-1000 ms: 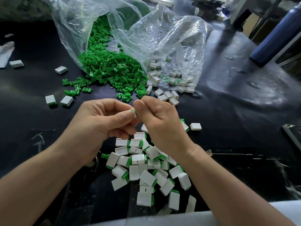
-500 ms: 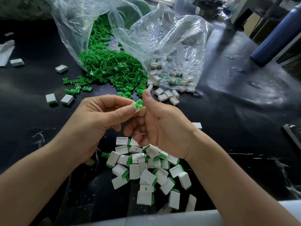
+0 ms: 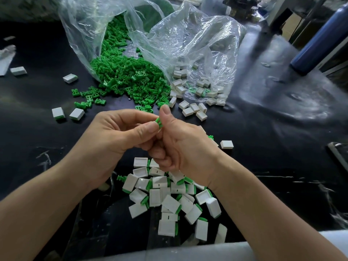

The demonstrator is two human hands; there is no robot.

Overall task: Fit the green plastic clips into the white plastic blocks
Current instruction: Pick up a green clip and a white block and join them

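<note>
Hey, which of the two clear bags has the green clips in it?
The left bag, spilling green clips onto the black table; the right bag holds white blocks.

Black tabletop. Far centre: left clear plastic bag spilling a heap of green plastic clips; right clear plastic bag holding white plastic blocks. Near centre: pile of clip-fitted blocks, beneath left hand and right hand pinching one clip.
</note>
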